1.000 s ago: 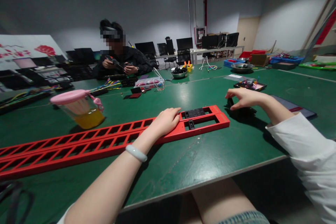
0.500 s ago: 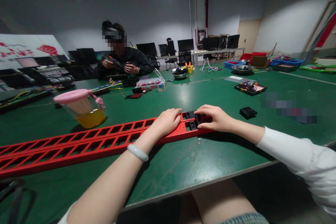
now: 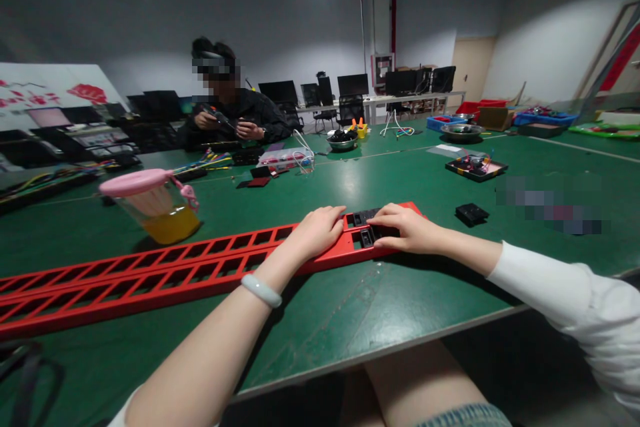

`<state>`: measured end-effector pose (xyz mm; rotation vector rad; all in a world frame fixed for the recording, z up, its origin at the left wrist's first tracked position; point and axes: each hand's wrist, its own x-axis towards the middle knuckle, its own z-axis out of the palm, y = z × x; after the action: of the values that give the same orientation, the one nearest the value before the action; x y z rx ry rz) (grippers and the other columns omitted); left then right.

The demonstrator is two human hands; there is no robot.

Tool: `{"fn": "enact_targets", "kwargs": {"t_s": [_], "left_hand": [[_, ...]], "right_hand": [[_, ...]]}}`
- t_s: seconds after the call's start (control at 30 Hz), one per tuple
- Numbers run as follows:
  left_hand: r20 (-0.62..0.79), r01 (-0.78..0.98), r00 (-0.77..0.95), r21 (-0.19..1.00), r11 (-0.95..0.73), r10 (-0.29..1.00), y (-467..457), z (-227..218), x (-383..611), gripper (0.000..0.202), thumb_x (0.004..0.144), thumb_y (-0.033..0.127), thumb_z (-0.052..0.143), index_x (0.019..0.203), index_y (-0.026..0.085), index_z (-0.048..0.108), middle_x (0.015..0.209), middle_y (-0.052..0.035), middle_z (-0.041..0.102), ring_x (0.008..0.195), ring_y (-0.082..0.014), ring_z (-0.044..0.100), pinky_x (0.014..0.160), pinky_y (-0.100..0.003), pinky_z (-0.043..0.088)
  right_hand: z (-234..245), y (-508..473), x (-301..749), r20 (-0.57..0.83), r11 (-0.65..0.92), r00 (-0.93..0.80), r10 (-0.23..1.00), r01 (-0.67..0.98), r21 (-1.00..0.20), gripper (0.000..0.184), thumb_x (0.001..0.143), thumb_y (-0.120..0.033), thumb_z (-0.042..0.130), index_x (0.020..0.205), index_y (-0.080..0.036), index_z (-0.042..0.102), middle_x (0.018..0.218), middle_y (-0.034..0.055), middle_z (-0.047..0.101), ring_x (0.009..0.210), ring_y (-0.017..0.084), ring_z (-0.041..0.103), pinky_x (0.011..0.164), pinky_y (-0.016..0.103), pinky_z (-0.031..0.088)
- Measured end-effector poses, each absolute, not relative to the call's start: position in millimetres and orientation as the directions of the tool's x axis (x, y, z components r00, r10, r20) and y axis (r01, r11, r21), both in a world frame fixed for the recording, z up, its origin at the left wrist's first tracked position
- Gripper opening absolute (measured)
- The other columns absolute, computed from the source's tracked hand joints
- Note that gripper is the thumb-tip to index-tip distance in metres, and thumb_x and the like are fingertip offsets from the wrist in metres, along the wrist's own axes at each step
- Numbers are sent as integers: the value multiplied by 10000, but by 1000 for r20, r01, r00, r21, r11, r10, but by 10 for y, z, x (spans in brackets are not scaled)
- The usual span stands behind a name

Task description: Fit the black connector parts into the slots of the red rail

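A long red slotted frame [image 3: 200, 275] lies slantwise across the green table, with two rows of openings. My left hand [image 3: 321, 230] is laid over it left of its right end, fingers across the top, gripping it. Small black plastic modules [image 3: 367, 238] sit in the openings at that end. Over these, my right hand [image 3: 406, 229] has its thumb and fingers closed around a black module that they mostly hide; it appears level with the frame. Off to the right, a separate black plastic piece [image 3: 471, 214] lies on the table.
A pink-lidded jug [image 3: 167, 217] of yellow liquid stands behind the frame at left. Farther back are a clear package [image 3: 286, 159], a metal bowl [image 3: 343, 141] and a black tray [image 3: 477, 167] with wires. Across the table sits another person [image 3: 230, 110] holding a tool.
My right hand has moved slightly down and left, and the black module under it sits lower in the frame. The frame's red right end now shows behind my fingers. My left hand stays put.
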<state>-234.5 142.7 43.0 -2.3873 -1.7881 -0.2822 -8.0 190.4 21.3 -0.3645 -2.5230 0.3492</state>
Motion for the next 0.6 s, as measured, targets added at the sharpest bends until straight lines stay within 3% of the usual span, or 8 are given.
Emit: {"fn": "enact_targets", "kwargs": {"t_s": [0.6], "left_hand": [[243, 952, 301, -24, -304, 922, 1452, 395, -2383, 417, 862, 328, 286, 1198, 161, 468, 1150, -80, 549, 1042, -197, 505, 906, -307, 373]], "right_hand": [[202, 1896, -90, 494, 941, -812, 312, 192, -279, 392, 800, -383, 508, 1128, -174, 546, 1026, 115, 547, 948, 208, 499, 831, 369, 424]]}}
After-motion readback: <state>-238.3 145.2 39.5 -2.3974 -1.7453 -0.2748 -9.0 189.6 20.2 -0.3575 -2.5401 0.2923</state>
